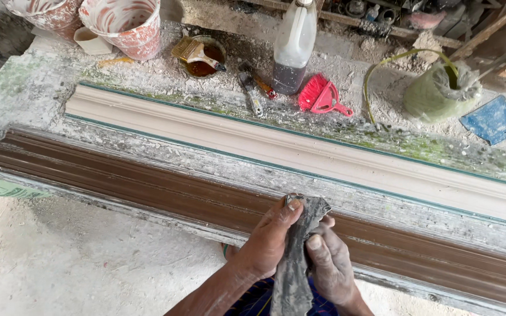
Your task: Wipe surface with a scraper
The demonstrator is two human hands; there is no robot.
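Both of my hands hold a grey, plaster-crusted scraper [297,257] upright in front of me. My left hand [269,241] wraps its upper part with the thumb near the top edge. My right hand [330,266] grips it from the right side, fingers curled against the blade. The hands hover over the near edge of a long brown ribbed mould [147,187] that runs across the workbench. Behind it lies a long white plaster cornice [253,143].
On the dusty bench behind the cornice stand two paint-spattered buckets [125,24], a bowl of brown liquid with a brush [201,55], a plastic jug [293,47], a red hand brush [322,96], a green bag [437,93] and a blue sponge [492,120]. Dusty floor lies at lower left.
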